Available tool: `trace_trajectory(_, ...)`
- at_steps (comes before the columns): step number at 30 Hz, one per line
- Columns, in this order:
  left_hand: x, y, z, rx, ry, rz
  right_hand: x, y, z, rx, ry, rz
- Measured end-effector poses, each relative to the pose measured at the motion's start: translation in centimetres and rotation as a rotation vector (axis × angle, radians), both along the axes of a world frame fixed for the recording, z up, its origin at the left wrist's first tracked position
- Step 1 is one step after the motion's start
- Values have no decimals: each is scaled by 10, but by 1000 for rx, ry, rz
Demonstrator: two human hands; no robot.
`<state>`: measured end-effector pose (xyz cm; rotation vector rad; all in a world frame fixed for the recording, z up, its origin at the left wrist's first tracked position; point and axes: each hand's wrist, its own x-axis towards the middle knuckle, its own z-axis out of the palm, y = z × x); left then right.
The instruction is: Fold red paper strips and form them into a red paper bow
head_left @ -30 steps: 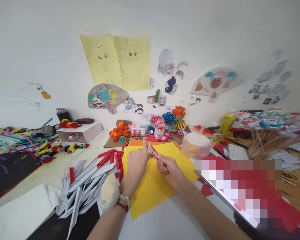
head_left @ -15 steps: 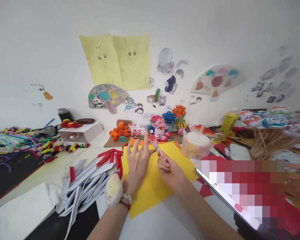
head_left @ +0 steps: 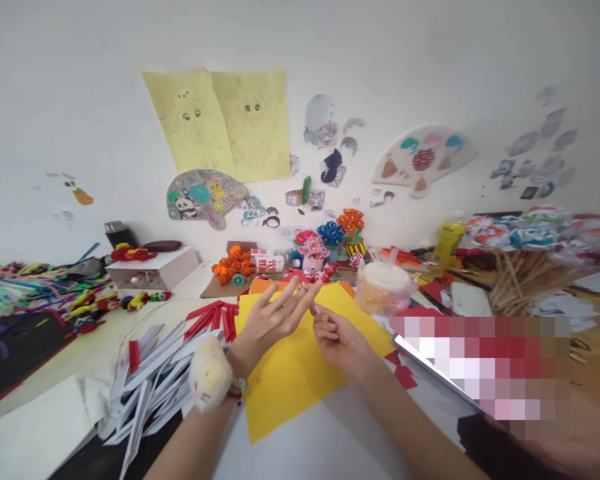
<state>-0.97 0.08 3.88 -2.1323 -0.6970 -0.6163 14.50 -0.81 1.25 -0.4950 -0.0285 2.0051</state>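
My right hand [head_left: 341,337] is closed in a pinch around the narrow stem of a small red-and-white folded paper piece [head_left: 317,308]. My left hand [head_left: 273,317] reaches across the piece's upper part with its fingers stretched out and apart, largely hiding it. Whether the left fingertips touch the paper, I cannot tell. Under both hands lies a yellow paper sheet [head_left: 280,400] on the white table. A plush wristband [head_left: 211,373] sits on my left wrist.
White folded strips [head_left: 153,373] and red strips [head_left: 213,320] are heaped at the left. Behind stand a wrapped cup [head_left: 385,287], orange flowers [head_left: 234,265] and a yellow bottle [head_left: 449,240]. At the right, another person's arm [head_left: 575,427] is beside a pixelated device [head_left: 443,370].
My left hand has tilted rightward over the paper piece, covering its fanned top. My right hand keeps its pinch. The view has shifted slightly, and the other person's arm has come further in.
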Motion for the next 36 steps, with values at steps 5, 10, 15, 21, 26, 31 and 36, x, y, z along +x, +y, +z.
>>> trace_trajectory(5, -3, 7, 19, -173, 53, 16, 19, 9, 2, 35, -106, 157)
trace_trajectory(10, -3, 14, 27, -233, 41, 79, 28, 10, 6, 63, -176, 250)
trace_trajectory(15, -5, 13, 40, -263, 20, 50, 36, 15, 2, 174, -259, 338)
trace_trajectory(21, -11, 10, 54, -285, 13, 27, 46, 24, -10, 357, -273, 452)
trace_trajectory(26, -18, 7, 63, -294, 39, -12, 48, 24, -8, 442, -290, 526)
trace_trajectory(31, -15, -2, 71, -358, 47, -80, 46, 19, -4, 520, -277, 571)
trace_trajectory(36, -7, -5, 69, -550, 2, -182, 44, 17, -2, 573, -293, 678)
